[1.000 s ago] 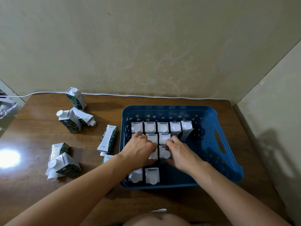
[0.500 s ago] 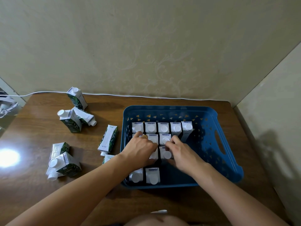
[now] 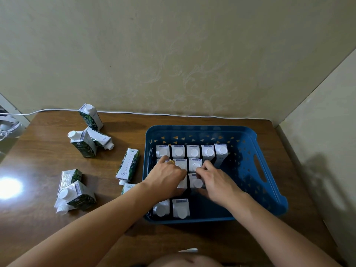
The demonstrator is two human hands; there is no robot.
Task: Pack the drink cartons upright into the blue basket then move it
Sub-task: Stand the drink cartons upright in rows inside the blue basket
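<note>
The blue basket (image 3: 201, 128) stands on the right half of a wooden table (image 3: 48, 151). White-capped drink cartons stand upright in its left part: a back row (image 3: 193, 152) of several, shorter middle rows, and two at the front (image 3: 180, 208). Both my hands reach into the basket. My left hand (image 3: 166, 179) curls over a middle carton (image 3: 182, 183). Beside it, my right hand (image 3: 218, 183) holds the neighbouring carton (image 3: 196, 182) between thumb and fingers. Several loose cartons lie or stand on the table to the left, one (image 3: 128, 164) flat beside the basket.
A white cable (image 3: 154, 113) runs along the wall at the table's back edge. A white object (image 3: 7, 124) sits off the table's far left corner. Walls close in behind and on the right. The basket's right half holds no cartons.
Both hands stay on the middle cartons in the basket with only slight finger shifts. The loose cartons on the table have not moved.
</note>
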